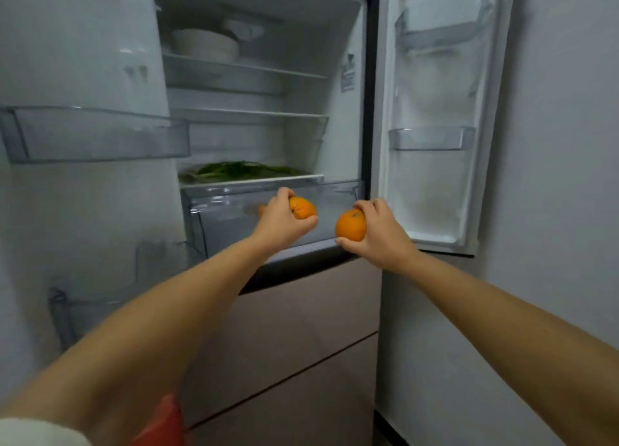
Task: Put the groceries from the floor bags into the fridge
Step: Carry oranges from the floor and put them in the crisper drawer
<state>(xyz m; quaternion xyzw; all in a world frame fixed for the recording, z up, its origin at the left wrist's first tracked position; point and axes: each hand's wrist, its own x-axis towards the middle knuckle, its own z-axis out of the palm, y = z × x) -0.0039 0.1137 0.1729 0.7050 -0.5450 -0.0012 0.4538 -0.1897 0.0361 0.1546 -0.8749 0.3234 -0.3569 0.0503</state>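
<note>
With the clear drawer (234, 218) pulled out to take fruit, the left hand (278, 223) curls round one orange (303, 208) above it, and the right hand (376, 233) grips another orange (350, 226) just beside it.

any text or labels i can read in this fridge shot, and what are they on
Nothing is legible here.
Small sticker on the fridge's inner right wall: printed lines, too blurred to read.
Round orange fruit in the left hand: no label in view.
Round orange fruit in the right hand: no label in view.
</note>
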